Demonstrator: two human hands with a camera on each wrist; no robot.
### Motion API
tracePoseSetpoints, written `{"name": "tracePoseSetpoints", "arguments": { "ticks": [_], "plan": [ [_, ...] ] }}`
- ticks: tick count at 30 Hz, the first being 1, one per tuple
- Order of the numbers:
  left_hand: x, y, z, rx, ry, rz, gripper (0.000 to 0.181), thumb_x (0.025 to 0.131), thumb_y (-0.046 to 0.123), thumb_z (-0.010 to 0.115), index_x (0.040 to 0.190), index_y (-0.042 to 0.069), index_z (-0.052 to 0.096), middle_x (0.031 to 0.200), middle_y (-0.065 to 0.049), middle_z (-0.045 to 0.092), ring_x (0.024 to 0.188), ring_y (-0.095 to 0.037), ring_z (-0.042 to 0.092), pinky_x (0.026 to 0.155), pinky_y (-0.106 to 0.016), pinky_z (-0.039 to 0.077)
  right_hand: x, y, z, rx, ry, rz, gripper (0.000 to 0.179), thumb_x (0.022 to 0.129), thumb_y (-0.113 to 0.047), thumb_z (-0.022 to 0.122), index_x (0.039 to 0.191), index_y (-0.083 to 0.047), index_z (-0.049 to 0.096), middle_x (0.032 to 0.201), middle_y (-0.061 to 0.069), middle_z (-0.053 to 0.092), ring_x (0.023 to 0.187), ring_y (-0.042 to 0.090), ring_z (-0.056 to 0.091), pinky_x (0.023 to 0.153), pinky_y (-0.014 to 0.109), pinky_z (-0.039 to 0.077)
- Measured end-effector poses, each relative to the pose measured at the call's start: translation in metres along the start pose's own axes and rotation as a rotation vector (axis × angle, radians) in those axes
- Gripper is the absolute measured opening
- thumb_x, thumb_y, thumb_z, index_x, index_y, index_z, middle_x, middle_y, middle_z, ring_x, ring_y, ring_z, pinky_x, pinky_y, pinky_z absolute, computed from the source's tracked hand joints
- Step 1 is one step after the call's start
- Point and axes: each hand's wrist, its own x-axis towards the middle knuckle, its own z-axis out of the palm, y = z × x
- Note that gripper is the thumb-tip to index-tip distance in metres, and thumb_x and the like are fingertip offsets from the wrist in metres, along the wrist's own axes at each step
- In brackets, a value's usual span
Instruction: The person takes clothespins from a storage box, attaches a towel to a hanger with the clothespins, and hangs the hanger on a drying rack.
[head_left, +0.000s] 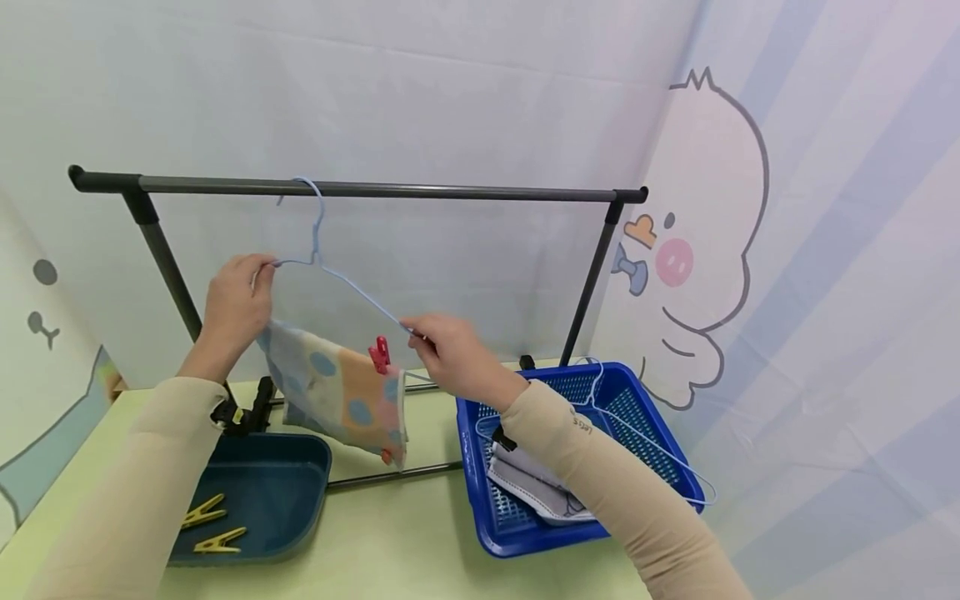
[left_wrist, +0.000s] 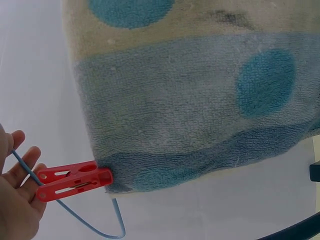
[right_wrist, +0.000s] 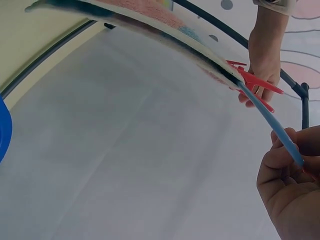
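A light-blue wire hanger [head_left: 360, 292] has its hook over the dark rail [head_left: 450, 191] of a rack. My left hand [head_left: 236, 300] grips the hanger's left shoulder; the left wrist view shows the wire passing between thumb and fingers. On the right shoulder, my right hand [head_left: 457, 354] pinches the wire, as the right wrist view also shows. Below hangs a spotted, pastel-striped towel [head_left: 322, 383], tilted down to the right. A red clothespin [head_left: 380, 356] clips its upper right edge, and another red clothespin [left_wrist: 75, 181] bites a corner near my left hand.
At the right, a blue basket [head_left: 480, 533] holds grey-white cloth [head_left: 532, 487] and another blue hanger [head_left: 645, 437] that sticks over its rim. A dark teal tray [head_left: 300, 533] with yellow clothespins [head_left: 219, 542] stands at lower left. The rack's lower bar [head_left: 390, 478] crosses the table.
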Motion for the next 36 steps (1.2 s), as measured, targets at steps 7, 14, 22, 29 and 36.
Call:
{"name": "tracePoseSetpoints", "arguments": {
  "ticks": [7, 14, 22, 29, 36],
  "plan": [
    [-0.002, -0.002, -0.005, 0.024, 0.027, -0.033, 0.039, 0.103, 0.021, 0.034, 0.120, -0.007, 0.056, 0.121, -0.029, 0.050, 0.112, -0.047, 0.044, 0.092, -0.058, 0.032, 0.004, -0.004, 0.007, 0.034, -0.013, 0.011, 0.031, 0.096, -0.002, 0.051, 0.126, 0.003, 0.056, 0.098, 0.009, 0.063, 0.069, 0.011, 0.050, 0.060, 0.018, 0.042],
    [-0.002, -0.005, -0.009, 0.032, 0.074, -0.039, 0.036, 0.103, 0.019, 0.036, 0.119, -0.006, 0.057, 0.118, -0.028, 0.052, 0.111, -0.047, 0.045, 0.093, -0.057, 0.033, 0.007, -0.009, 0.010, 0.038, -0.035, 0.025, 0.031, 0.097, -0.003, 0.051, 0.127, 0.003, 0.056, 0.098, 0.010, 0.063, 0.065, 0.011, 0.047, 0.058, 0.018, 0.040],
    [-0.003, -0.007, -0.011, 0.027, 0.082, -0.095, 0.038, 0.103, 0.019, 0.034, 0.122, -0.006, 0.055, 0.124, -0.029, 0.049, 0.117, -0.046, 0.043, 0.095, -0.057, 0.032, 0.013, -0.015, 0.012, 0.068, -0.051, 0.023, 0.032, 0.097, -0.003, 0.050, 0.128, 0.004, 0.055, 0.102, 0.012, 0.063, 0.064, 0.012, 0.047, 0.058, 0.019, 0.039],
    [-0.003, -0.006, -0.011, 0.006, 0.080, -0.123, 0.040, 0.103, 0.020, 0.033, 0.127, -0.005, 0.052, 0.130, -0.028, 0.046, 0.121, -0.046, 0.040, 0.098, -0.057, 0.031, 0.014, -0.014, 0.015, 0.086, -0.046, 0.035, 0.032, 0.097, -0.003, 0.049, 0.128, 0.002, 0.055, 0.098, 0.010, 0.063, 0.062, 0.011, 0.047, 0.056, 0.017, 0.038],
    [-0.007, -0.006, -0.011, 0.002, 0.061, -0.112, 0.040, 0.102, 0.019, 0.035, 0.132, -0.002, 0.049, 0.133, -0.027, 0.044, 0.114, -0.045, 0.046, 0.093, -0.057, 0.036, 0.012, -0.010, 0.016, 0.091, -0.048, 0.048, 0.033, 0.097, -0.003, 0.050, 0.130, 0.001, 0.053, 0.097, 0.009, 0.062, 0.062, 0.010, 0.048, 0.056, 0.018, 0.040]
  ]
}}
